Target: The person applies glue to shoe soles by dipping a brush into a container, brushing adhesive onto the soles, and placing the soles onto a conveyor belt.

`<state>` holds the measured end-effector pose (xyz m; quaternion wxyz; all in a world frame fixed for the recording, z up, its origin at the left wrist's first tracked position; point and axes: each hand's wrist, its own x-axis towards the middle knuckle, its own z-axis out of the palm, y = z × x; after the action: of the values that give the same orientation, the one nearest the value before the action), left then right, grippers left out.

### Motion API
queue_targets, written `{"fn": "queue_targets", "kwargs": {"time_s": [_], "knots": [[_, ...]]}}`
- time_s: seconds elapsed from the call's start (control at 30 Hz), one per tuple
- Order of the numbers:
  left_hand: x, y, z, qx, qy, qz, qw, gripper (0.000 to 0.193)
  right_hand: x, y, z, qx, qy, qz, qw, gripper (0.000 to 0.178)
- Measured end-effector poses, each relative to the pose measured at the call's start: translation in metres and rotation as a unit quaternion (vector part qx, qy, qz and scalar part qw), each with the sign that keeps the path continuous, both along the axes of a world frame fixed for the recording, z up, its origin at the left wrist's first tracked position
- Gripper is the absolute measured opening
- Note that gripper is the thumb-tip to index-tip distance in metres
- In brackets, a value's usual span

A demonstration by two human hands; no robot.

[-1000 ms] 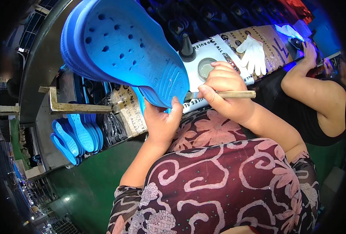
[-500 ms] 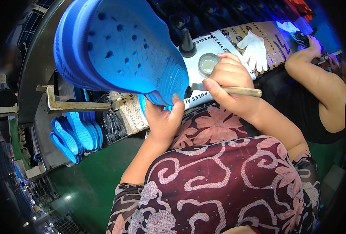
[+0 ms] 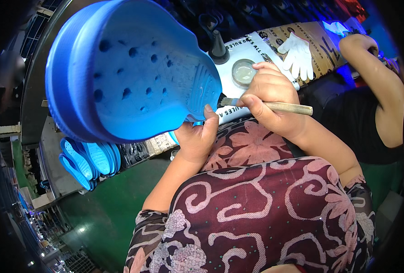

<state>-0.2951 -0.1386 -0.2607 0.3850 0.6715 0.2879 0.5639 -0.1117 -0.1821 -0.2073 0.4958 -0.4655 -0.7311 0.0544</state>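
Stacked blue foam shoe soles (image 3: 138, 75), the front one dotted with holes, loom large at upper left. My left hand (image 3: 197, 137) is closed on their narrow near end, the thumb at the edge. In my right hand (image 3: 272, 93) is a flat brush (image 3: 290, 108) with a pale wooden handle, gripped between thumb and fingers. The brush's dark bristle tip meets the right edge of the front sole; whether it presses there I cannot tell. Just beyond my right hand stands a round clear dish (image 3: 243, 73) of cloudy liquid.
A black cone-shaped container (image 3: 218, 49) stands behind the dish on white printed sheeting (image 3: 231, 110). A white glove (image 3: 296, 53) lies on brown cardboard (image 3: 319, 41). More blue soles (image 3: 101, 157) rest on a lower-left shelf. At right, a co-worker's arm (image 3: 379, 75) reaches across.
The blue soles have shifted left and closer to the camera, tilting somewhat. My right hand and brush have moved slightly right. The co-worker's arm has lifted.
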Motion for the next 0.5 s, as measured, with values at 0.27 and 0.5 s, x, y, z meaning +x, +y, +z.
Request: {"fn": "queue_targets", "kwargs": {"time_s": [0.27,0.5], "knots": [[0.0031,0.0013,-0.001,-0.023,-0.057,0.0,0.998,0.03,-0.0061,0.0009,0.0016,-0.013,-0.025,0.03,0.999,0.02],[0.0035,0.0037,-0.0015,0.003,-0.032,0.018,0.999,0.03,-0.0023,0.0037,0.0009,-0.015,0.042,0.011,0.999,0.023]]}}
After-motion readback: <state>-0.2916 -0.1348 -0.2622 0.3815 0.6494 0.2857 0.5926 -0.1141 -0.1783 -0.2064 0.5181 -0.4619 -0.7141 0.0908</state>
